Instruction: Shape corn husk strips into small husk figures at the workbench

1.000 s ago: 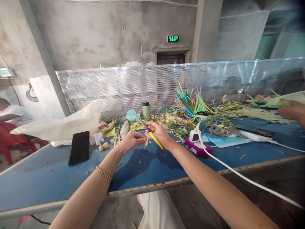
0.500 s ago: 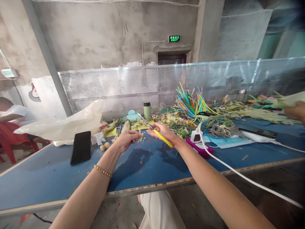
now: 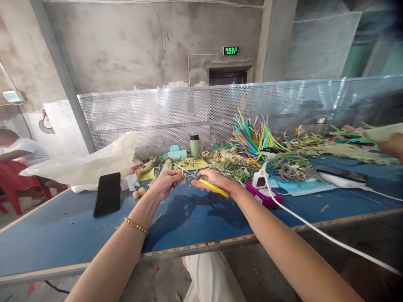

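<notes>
My left hand (image 3: 166,184) is closed in a pinch above the blue table (image 3: 126,235). A small pale strip (image 3: 183,181) shows at its fingertips, seemingly a bit of dried husk. Wrapped round a pair of yellow-handled scissors (image 3: 214,188), my right hand (image 3: 211,179) is just to the right of the left one. The slim metal blades point up and to the left, their tips near the left fingertips. Whether the blades touch the strip I cannot tell. Behind both hands lie husk scraps (image 3: 189,162) on yellow paper.
A black phone (image 3: 107,194) and two wooden balls (image 3: 138,193) lie left. Beyond are a green bottle (image 3: 194,147) and colourful pipe cleaners (image 3: 253,140). A purple power block (image 3: 263,195) with a white cable (image 3: 302,220) stands right. Another person's hand (image 3: 392,147) is at far right.
The scissors have dropped slightly and swung flatter, bringing their blades to the left fingertips. Both hands have shifted a little to the left.
</notes>
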